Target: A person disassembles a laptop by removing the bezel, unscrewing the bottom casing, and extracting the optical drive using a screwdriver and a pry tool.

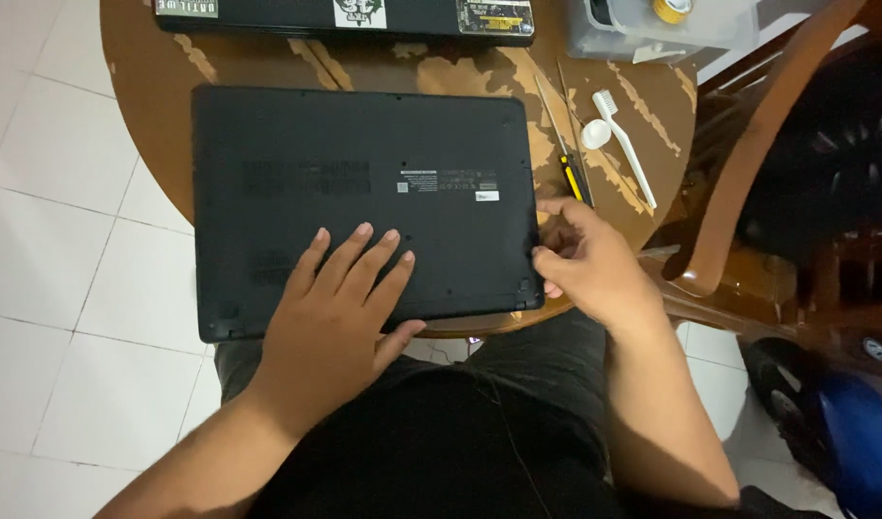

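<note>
Here, from the head camera, a black laptop (364,192) lies bottom-up on a round wooden table (643,106), taking up most of the tabletop on the side nearest the person. The left hand (335,308) lies flat on the laptop's near half, palm down, fingers spread and stretched away from the body, thumb out along the near edge; it holds nothing and only presses on the shell. Its forearm runs back toward the lower left, over the lap. The right hand (585,259) sits at the laptop's right edge, near the near-right corner, knuckles up and fingers curled inward against the side of the case. The fingertips touch that edge; whether they pinch something small there cannot be told, since the hand covers the spot. Its forearm comes up from the lower right.

Just right of the laptop, beyond the right hand, a screwdriver (568,168) with a yellow-and-black grip lies on the table, shaft pointing away from the person. Right of that lies a white brush (625,149), slanting, with a small white round cap (596,134) touching it. Beyond the laptop's far edge sits a second dark laptop (345,17) with stickers on it, and to the far right of it a clear plastic box (652,29). A wooden chair (748,163) stands right of the table
</note>
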